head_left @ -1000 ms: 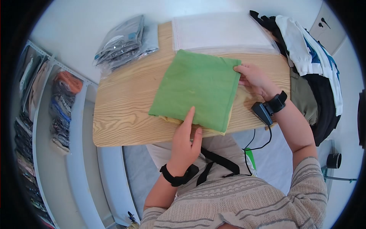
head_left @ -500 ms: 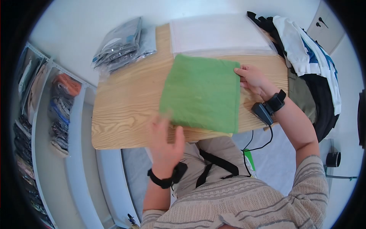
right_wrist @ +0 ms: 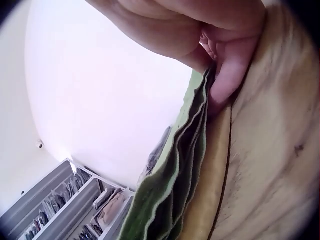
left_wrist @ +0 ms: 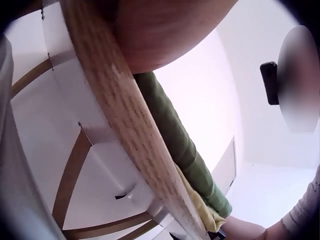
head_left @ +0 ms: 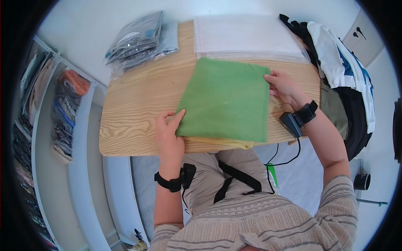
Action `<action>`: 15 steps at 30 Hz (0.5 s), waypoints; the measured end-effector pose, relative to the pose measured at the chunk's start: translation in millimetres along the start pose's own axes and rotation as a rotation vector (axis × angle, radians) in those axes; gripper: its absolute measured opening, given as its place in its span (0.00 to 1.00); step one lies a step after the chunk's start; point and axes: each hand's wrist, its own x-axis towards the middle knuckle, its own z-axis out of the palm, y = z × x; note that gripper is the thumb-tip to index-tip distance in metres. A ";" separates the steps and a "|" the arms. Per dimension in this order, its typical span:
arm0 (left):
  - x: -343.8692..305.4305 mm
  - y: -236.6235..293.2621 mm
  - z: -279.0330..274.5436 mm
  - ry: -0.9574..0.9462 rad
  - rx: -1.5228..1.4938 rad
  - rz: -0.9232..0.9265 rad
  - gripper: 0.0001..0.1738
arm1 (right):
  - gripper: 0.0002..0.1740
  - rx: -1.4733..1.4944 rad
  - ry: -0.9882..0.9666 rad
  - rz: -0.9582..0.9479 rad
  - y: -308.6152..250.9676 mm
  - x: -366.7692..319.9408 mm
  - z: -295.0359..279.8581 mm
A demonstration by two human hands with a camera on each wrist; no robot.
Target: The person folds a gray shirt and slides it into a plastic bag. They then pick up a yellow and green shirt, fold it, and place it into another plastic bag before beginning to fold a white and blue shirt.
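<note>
Resting on wooden table (head_left: 134, 104) beside shelves (head_left: 67, 109): green cloth (head_left: 226, 100); right fingers (head_left: 272, 79) pinch edge, left fingers (head_left: 178, 117) straight, touching.

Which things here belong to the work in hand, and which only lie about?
In hand: folded green cloth; yellow cloth under it; left hand touching its corner; right hand pinching its edge.
Lying about: grey plastic-wrapped packets; flat clear plastic bag; heap of dark and white clothes.
</note>
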 end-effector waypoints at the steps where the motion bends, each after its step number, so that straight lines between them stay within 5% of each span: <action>1: -0.2 -0.6 -0.8 -0.001 0.000 0.003 0.37 | 0.08 -0.033 0.025 -0.002 -1.0 -0.7 1.0; 7: 2.6 22.4 -13.0 0.049 0.018 -0.049 0.35 | 0.10 -0.073 -0.020 0.039 -4.3 -2.4 -3.5; 9: 2.8 25.5 -16.2 0.005 0.219 0.327 0.34 | 0.12 -0.063 -0.035 0.050 -7.6 -13.4 -0.1; 12: -3.2 2.9 -7.0 -0.148 0.156 0.419 0.34 | 0.19 -0.093 0.107 0.025 -14.9 -44.3 15.3; 14: -5.6 3.7 -7.1 -0.182 0.159 0.386 0.33 | 0.23 -0.255 0.215 -0.265 -23.5 -59.5 21.1; 15: -6.5 5.3 -7.8 -0.216 0.163 0.358 0.33 | 0.23 -0.257 0.214 -0.267 -35.0 -66.0 25.0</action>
